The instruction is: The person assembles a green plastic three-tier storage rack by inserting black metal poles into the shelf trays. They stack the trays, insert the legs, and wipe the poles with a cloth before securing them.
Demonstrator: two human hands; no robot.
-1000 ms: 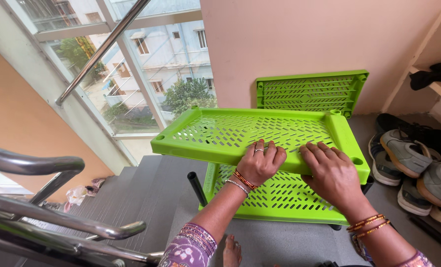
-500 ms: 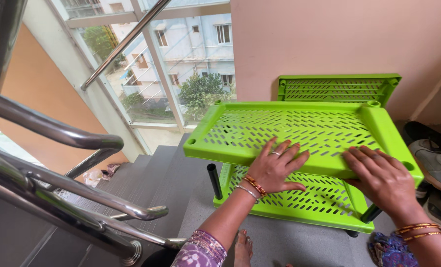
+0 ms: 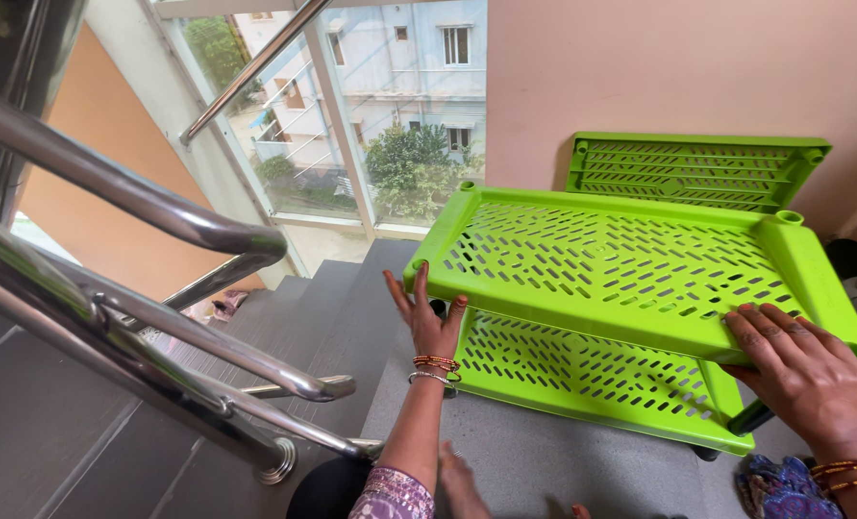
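Observation:
A bright green perforated plastic shelf [image 3: 611,269] lies flat as the top tier above a second green shelf [image 3: 582,375] on the grey landing. My left hand [image 3: 428,322] has its fingers spread and its palm against the top shelf's near left corner. My right hand [image 3: 801,373] rests flat on the top shelf's near right edge, fingers apart. Dark posts join the two tiers, mostly hidden beneath the top shelf. A third green shelf [image 3: 697,171] leans upright against the pink wall behind them.
A shiny steel stair railing [image 3: 140,327] runs across the left foreground, with grey steps [image 3: 332,308] going down behind it toward a large window [image 3: 371,115]. My bare foot [image 3: 462,485] shows at the bottom edge. Shoes lie at the far right edge.
My left hand slid from the top shelf's front edge to its near left corner. My right hand moved along the front edge toward the right corner. The view swung left and closer.

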